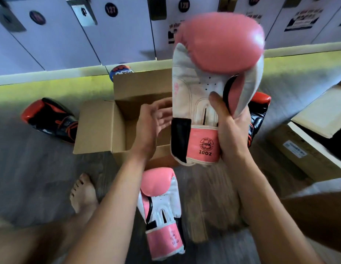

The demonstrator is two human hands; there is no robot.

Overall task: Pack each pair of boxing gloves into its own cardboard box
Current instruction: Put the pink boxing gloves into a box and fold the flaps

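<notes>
— Pink and white on the raised glove [219, 44], black at the strap, black print on the pink cuff.
— Same pink and white for the glove on the floor [160, 204].
— Black with red on the left glove [49, 121] and the right glove [260, 109].
— Plain brown for the cardboard box [95, 126], grey wood grain across the floor [32, 178].
</notes>
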